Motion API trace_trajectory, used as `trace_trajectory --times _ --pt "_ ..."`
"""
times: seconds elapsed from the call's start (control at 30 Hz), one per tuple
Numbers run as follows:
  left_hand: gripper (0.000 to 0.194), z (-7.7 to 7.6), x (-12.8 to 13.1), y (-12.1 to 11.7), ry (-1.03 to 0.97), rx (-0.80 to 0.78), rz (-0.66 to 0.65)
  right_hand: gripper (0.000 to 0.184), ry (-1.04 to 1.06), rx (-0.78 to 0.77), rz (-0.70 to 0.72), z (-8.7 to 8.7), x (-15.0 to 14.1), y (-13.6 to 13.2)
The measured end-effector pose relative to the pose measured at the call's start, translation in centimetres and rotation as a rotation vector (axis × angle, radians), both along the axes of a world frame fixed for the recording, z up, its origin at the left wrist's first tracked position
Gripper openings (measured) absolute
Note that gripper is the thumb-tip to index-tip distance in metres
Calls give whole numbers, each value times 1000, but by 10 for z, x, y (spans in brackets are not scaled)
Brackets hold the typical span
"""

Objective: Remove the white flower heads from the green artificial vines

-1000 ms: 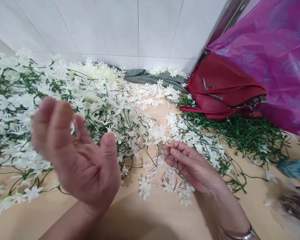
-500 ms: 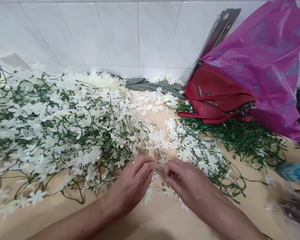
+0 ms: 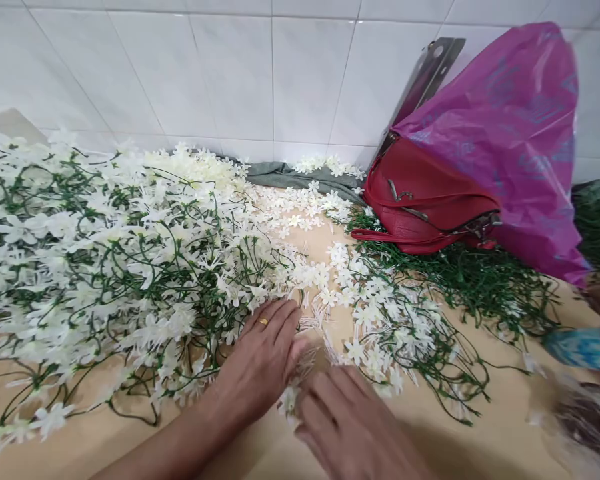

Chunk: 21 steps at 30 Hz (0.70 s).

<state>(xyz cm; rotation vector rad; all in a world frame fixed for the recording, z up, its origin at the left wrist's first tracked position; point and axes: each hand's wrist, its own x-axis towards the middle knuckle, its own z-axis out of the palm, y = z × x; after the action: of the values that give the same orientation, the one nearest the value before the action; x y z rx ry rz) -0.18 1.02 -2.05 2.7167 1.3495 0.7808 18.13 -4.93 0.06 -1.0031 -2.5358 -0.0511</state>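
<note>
My left hand (image 3: 267, 357) lies palm down, fingers side by side, just left of the stamens (image 3: 320, 312); my right hand (image 3: 350, 420), blurred, curls on their near side. I can't tell whether either pinches anything. Flowers (image 3: 375, 300) lie right of the stamens, a heap (image 3: 145, 260) left; snagging its tangled stems could scatter the stamens.

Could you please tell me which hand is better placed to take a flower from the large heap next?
Probably the left hand: it lies beside the large flower heap, while the right hand sits farther away.
</note>
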Motion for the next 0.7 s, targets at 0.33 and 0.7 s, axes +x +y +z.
trace_trajectory --times 0.33,0.7 --pt "40 -15 -16 17 -216 -99 0 26 39 -10 119 -22 -1 23" --pt "35 14 -8 -15 -148 -36 -187 23 453 -100 -258 -34 25 102"
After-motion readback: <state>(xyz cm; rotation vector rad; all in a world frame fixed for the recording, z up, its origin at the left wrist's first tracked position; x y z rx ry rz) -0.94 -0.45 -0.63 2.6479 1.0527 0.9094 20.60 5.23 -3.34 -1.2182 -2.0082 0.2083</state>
